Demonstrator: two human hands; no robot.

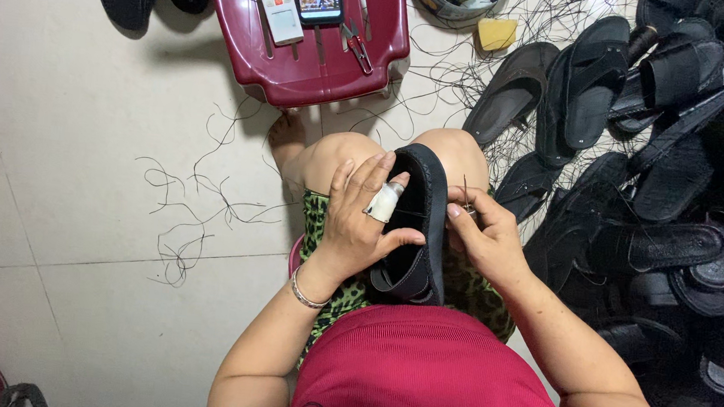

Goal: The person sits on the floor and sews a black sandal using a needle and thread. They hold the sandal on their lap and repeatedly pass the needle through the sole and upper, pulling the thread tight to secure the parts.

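A black sandal (425,202) stands on edge between my knees, its sole turned to the right. My left hand (361,221) grips its left side, thumb hooked over the strap, with a white tape wrap on one finger. My right hand (482,234) presses against the sandal's right edge and pinches a thin needle (466,190) that points upward, with dark thread running from it. I sit low over the tiled floor in a red top and green patterned shorts.
A dark red plastic stool (304,61) stands ahead, carrying a white remote, a lit phone and small red-handled snips. A heap of black sandals (665,184) fills the right side. Loose black thread (198,208) lies on the tiles at left. A yellow block (497,33) lies beyond.
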